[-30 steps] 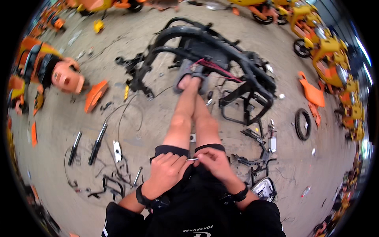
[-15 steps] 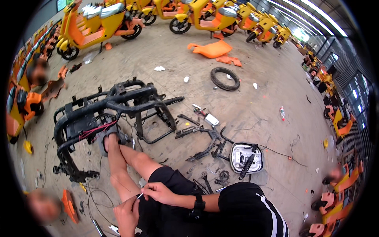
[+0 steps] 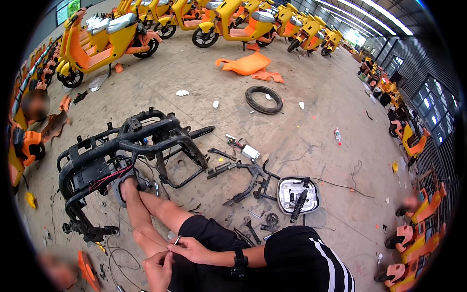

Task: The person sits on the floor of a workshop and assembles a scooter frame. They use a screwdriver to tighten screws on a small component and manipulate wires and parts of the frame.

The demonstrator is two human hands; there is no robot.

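Note:
My right hand (image 3: 190,250) is closed in a pinch on a small, slim, light-coloured rod (image 3: 177,240), which points up from the fingertips. Its exact kind is too small to tell. Just below it, my left hand (image 3: 158,270) has thumb and fingers pressed together near the right fingertips; whatever sits between them cannot be made out. Both hands are over my lap, above my black shorts (image 3: 206,228). Beyond my bare legs, a black scooter frame (image 3: 104,150) rests on the floor, with pink-red wires (image 3: 113,177) on it and my grey shoe (image 3: 118,191) against it.
Right of my legs lie black brackets (image 3: 249,187), a wrench (image 3: 252,229), a sprocket (image 3: 272,219) and a white tray-like shell (image 3: 287,207) holding a shock absorber (image 3: 299,207). Farther off are a tyre (image 3: 250,103), an orange panel (image 3: 248,63) and rows of yellow scooters (image 3: 233,22).
The rod lay slanted between both hands and now stands more upright in my right fingers. My left fingertips have come away from its end. The whole view has shifted slightly.

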